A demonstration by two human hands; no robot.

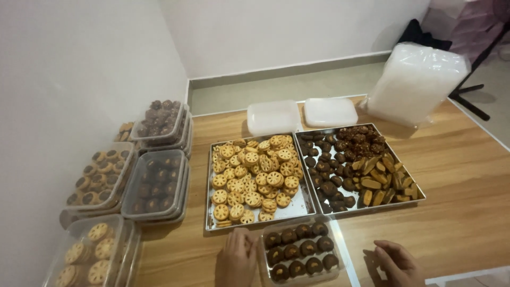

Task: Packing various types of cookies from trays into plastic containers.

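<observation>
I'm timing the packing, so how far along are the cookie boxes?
Done: filled clear plastic boxes stacked on the left. In hand: an open clear box of dark round cookies between the left hand and right hand. Left: two metal trays, golden wheel-shaped cookies and dark and stick-shaped cookies.

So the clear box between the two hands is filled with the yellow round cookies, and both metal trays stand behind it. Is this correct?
Not quite. In the head view, the clear box between the left hand and right hand holds dark chocolate cookies, not yellow ones. Both metal trays do stand behind it.
</observation>
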